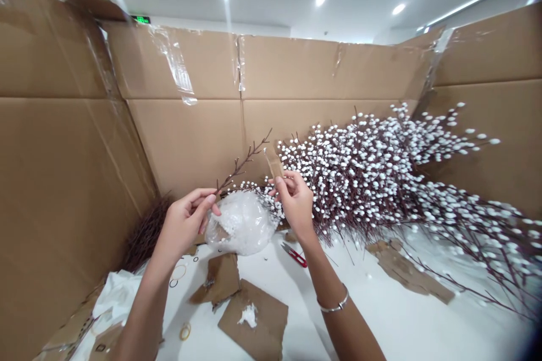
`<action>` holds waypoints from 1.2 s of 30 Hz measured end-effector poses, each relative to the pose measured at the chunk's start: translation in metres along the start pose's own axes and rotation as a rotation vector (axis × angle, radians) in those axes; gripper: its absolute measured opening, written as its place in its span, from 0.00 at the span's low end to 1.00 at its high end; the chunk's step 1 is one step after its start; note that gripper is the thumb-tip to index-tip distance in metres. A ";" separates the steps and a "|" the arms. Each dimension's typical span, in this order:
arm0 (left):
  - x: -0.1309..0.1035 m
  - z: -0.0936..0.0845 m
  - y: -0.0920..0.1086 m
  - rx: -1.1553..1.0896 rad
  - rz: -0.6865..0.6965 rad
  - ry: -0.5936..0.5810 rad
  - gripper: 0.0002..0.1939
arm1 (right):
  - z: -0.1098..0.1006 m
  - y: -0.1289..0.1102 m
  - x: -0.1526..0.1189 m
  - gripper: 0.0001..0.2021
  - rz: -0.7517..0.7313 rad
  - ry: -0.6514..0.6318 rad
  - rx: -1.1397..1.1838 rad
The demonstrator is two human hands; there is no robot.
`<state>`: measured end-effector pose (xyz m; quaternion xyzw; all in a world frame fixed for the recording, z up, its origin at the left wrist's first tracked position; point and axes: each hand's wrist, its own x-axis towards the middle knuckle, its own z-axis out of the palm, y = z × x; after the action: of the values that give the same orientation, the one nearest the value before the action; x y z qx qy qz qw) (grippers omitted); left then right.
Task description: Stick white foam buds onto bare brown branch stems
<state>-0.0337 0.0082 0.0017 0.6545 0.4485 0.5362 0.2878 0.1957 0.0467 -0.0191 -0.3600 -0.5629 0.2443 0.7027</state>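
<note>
Pinched in my left hand is the lower end of a bare brown artificial twig, which slants up to the right. My right hand grips a narrow strip of cardboard between thumb and fingers; a small whitish spot shows at its upper tip. Below and between the hands sits a clear plastic bag with small white buds in it. On the white table lies a square cardboard piece carrying a white blob that looks like glue.
A large heap of white-budded branches fills the right side. Bare brown twigs are piled at left. Red thread snips, cardboard scraps and rubber bands lie on the table. Tall cardboard walls enclose the space.
</note>
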 end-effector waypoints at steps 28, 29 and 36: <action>0.000 0.001 -0.001 0.006 0.011 -0.019 0.16 | 0.000 0.002 0.000 0.08 -0.001 -0.014 -0.017; 0.000 0.002 -0.001 0.006 0.011 -0.019 0.17 | 0.000 0.002 0.000 0.08 -0.001 -0.015 -0.017; -0.001 0.002 0.001 0.002 0.007 -0.017 0.17 | -0.001 0.001 0.000 0.08 -0.003 -0.018 -0.025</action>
<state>-0.0317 0.0072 0.0017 0.6607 0.4444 0.5314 0.2893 0.1967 0.0475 -0.0198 -0.3659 -0.5726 0.2394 0.6935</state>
